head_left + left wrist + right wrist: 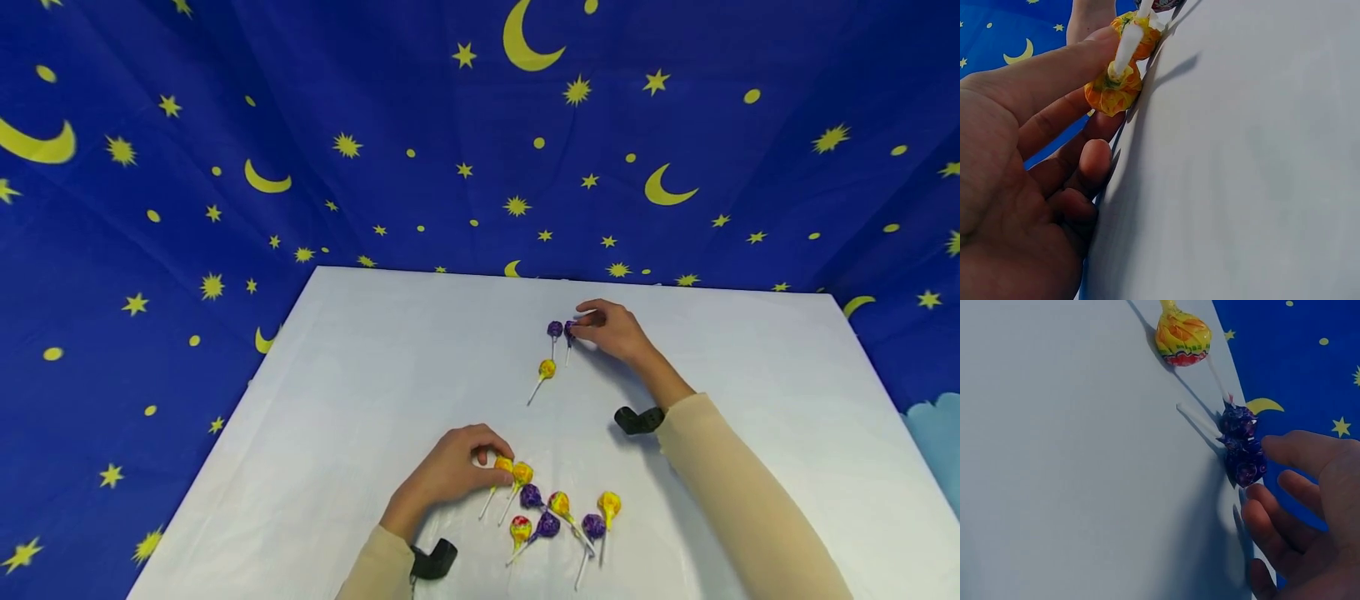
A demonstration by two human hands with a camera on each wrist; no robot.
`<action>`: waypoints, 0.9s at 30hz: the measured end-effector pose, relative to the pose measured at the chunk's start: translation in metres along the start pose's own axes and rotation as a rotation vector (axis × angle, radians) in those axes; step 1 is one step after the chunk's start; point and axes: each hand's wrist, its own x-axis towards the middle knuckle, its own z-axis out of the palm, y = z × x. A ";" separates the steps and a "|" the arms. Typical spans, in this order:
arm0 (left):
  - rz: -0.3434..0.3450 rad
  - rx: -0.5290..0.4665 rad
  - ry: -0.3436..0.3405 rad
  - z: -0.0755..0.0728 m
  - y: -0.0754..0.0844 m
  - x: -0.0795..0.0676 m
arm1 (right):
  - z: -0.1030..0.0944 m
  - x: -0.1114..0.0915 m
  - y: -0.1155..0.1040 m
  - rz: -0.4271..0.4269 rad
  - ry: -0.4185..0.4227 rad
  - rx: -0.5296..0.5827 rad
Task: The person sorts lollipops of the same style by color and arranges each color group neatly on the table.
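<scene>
In the head view my left hand is at the near middle of the table, thumb and index finger pinching a yellow lollipop. A second yellow lollipop lies right beside it, at the thumb tip. Farther back, my right hand has its thumb and finger at opposite sides of a purple lollipop, whose white stick points toward the near side. Another purple lollipop lies just left of that one. Nearer than the purple pair is a yellow lollipop, its stick angled to the near left.
Several more lollipops lie in a loose group at the near middle, among them a purple one, a yellow one and a red-and-yellow one. The white table ends at a blue curtain with stars and moons.
</scene>
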 end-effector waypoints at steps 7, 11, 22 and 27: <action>0.004 0.002 -0.002 -0.001 0.002 0.000 | -0.003 -0.009 0.005 -0.023 0.036 0.004; -0.002 -0.001 -0.004 -0.001 0.002 -0.001 | -0.002 -0.014 0.003 -0.051 0.053 0.009; 0.011 0.007 0.011 -0.001 0.001 0.000 | 0.003 -0.030 -0.002 -0.107 0.091 0.002; -0.001 0.002 0.001 -0.001 0.000 -0.001 | 0.007 -0.038 0.000 -0.118 0.086 -0.017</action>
